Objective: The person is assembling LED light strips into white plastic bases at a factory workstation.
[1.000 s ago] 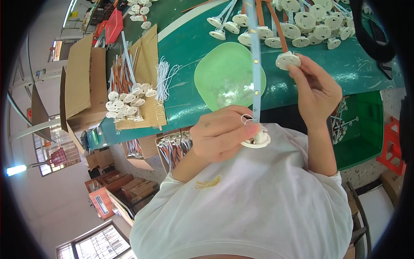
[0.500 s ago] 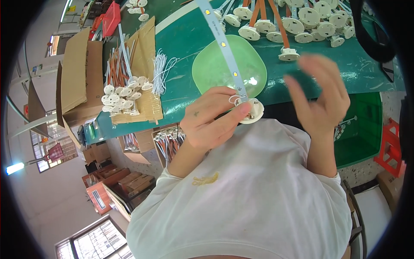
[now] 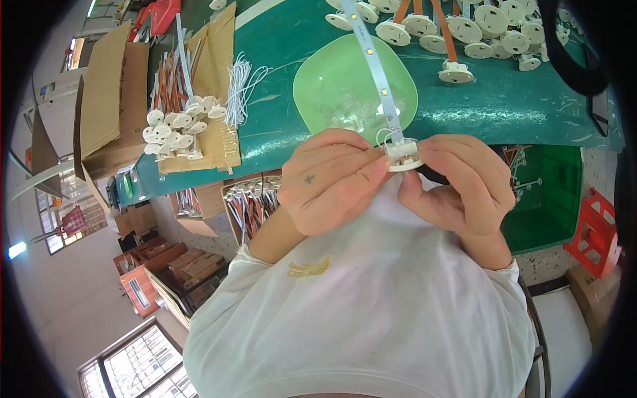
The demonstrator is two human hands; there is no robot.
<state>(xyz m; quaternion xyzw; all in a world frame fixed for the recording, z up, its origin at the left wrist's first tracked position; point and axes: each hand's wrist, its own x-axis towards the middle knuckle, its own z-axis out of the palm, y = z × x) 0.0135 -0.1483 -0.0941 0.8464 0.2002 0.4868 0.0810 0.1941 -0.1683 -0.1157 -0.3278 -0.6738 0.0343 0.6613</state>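
My left hand (image 3: pixel 332 184) is closed on the left side of a white round end cap (image 3: pixel 403 161), thumb and fingers pinching its rim. From the right, my right hand (image 3: pixel 464 184) pinches the same cap between thumb and fingers. A pale LED strip (image 3: pixel 378 73) with small yellow chips stands up out of the cap, leaning away over the table. A thin white wire (image 3: pixel 383 135) loops beside the strip's foot. Behind it a light green bowl (image 3: pixel 308 96) holds small clear pieces that I cannot make out.
Several capped strips (image 3: pixel 491 23) lie at the back right. On cardboard (image 3: pixel 219 142) at the left rests a bundle of capped strips (image 3: pixel 176 136), beside coiled white wires (image 3: pixel 240 89). A green bin (image 3: pixel 547 225) and a red stool (image 3: pixel 594 232) stand below right; a cardboard box (image 3: pixel 103 99) is far left.
My right hand, raised and open before, has come down and left onto the cap. The cap and strip have shifted slightly right and are now held between both hands.
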